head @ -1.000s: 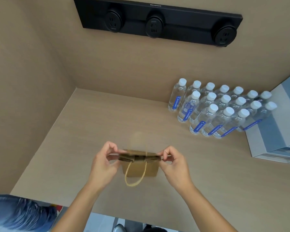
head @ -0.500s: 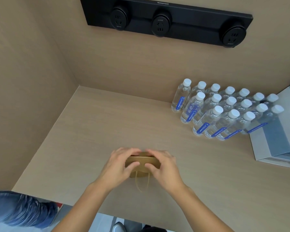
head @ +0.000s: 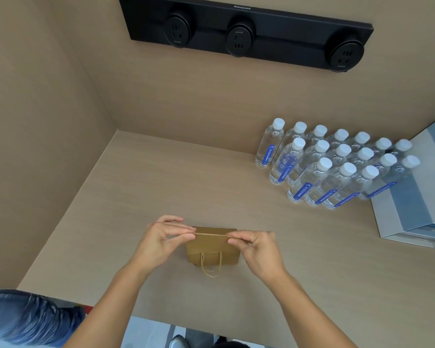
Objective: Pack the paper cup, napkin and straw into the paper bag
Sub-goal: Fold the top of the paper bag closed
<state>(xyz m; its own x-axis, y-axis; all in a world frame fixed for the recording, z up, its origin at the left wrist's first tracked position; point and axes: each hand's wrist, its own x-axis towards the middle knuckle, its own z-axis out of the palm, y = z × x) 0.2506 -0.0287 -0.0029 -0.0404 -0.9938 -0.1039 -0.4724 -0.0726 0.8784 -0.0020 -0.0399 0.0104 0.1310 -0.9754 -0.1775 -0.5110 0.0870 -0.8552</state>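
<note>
A small brown paper bag stands on the wooden counter near its front edge. Its top is folded flat and closed, and a twine handle loop hangs down its near face. My left hand pinches the left end of the folded top edge. My right hand pinches the right end of the same edge. The paper cup, the napkin and the straw are not visible.
Several water bottles with white caps stand grouped at the back right. A white and blue box sits at the right edge. A black socket strip is mounted on the back wall. A side wall closes off the left.
Half a second ago both hands lay together over the middle of the bag's top. They have slid apart to its two ends, and the top now lies folded flat.
</note>
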